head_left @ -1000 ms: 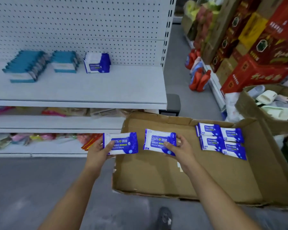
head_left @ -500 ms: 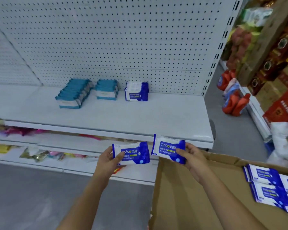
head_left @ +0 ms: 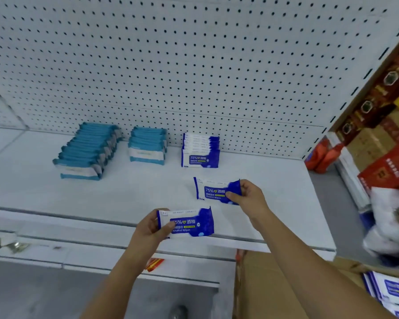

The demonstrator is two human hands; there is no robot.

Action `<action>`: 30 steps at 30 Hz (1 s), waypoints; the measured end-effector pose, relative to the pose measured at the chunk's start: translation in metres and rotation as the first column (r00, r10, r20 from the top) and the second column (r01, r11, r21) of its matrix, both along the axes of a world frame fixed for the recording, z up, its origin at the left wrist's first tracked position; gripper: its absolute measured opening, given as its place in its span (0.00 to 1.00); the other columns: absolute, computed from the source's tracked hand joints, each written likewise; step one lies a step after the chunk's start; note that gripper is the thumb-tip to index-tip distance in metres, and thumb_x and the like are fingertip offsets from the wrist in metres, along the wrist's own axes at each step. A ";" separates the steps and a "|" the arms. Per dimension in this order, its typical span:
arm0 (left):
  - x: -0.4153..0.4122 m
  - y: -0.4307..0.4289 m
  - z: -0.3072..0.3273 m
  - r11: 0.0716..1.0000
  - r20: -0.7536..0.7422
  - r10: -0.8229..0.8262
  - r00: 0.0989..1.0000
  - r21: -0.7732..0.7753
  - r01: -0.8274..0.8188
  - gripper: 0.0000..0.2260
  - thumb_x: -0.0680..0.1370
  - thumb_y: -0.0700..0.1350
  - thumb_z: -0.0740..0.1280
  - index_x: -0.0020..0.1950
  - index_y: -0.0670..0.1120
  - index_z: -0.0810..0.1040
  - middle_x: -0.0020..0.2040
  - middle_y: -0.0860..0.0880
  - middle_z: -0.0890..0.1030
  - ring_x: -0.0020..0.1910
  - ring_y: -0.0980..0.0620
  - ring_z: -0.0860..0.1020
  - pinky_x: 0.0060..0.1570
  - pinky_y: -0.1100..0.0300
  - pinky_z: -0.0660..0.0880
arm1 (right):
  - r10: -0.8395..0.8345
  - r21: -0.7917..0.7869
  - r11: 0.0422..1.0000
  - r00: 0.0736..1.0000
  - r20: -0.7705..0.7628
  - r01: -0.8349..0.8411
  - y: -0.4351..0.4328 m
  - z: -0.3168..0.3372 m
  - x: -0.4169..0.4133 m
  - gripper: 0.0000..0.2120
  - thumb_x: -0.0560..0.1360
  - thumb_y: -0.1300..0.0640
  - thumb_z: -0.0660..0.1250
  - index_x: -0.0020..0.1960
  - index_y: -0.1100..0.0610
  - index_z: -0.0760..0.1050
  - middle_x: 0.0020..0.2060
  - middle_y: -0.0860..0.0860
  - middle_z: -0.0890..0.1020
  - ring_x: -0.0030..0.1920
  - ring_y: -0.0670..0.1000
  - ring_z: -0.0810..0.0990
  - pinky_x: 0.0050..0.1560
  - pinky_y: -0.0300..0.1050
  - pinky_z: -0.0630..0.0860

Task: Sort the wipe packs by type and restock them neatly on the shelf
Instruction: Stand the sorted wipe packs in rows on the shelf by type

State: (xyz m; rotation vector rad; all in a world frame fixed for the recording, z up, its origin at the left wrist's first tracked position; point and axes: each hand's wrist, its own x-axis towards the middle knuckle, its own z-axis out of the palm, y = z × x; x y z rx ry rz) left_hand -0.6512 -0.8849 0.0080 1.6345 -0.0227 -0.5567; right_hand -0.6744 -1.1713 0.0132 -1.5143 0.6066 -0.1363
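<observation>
- Since the frame half a second back, you have lifted both packs from below the shelf's front lip. Your right hand (head_left: 249, 196) now reaches over the shelf (head_left: 274, 203), and your left hand (head_left: 148, 229) trails at its front edge.
- The shelf, backed by a pegboard panel (head_left: 194, 65), carries three sorted groups along the back: a long teal row (head_left: 85, 153), a shorter teal stack (head_left: 148, 146) just beside it, and a blue row (head_left: 200, 150) to their right.
- The cardboard box (head_left: 263, 284) at lower right holds several loose blue packs (head_left: 387, 291), so the restock looks well under way but not finished.
- Your right grip is clamped on the right end of the first blue pack (head_left: 212, 191), which is held near the blue row's front, not touching it.
- Your left grip is clamped on the left end of the second blue pack (head_left: 189, 223).
- Both packs likely belong at the front of the blue row, and nothing lies in that path.
- Red cartons (head_left: 382, 171) and orange bottles (head_left: 323, 155) stand well apart at right.
</observation>
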 end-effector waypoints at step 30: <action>0.203 -0.119 -0.062 0.993 0.327 0.103 0.939 0.026 -0.118 0.24 0.71 0.37 0.78 0.62 0.50 0.74 0.62 0.53 0.75 0.60 0.57 0.77 0.53 0.67 0.78 | 0.036 -0.130 0.991 0.999 -0.009 -0.036 0.006 -0.061 0.137 0.52 0.67 0.59 0.80 0.80 0.49 0.51 0.72 0.41 0.65 0.70 0.41 0.67 0.59 0.31 0.72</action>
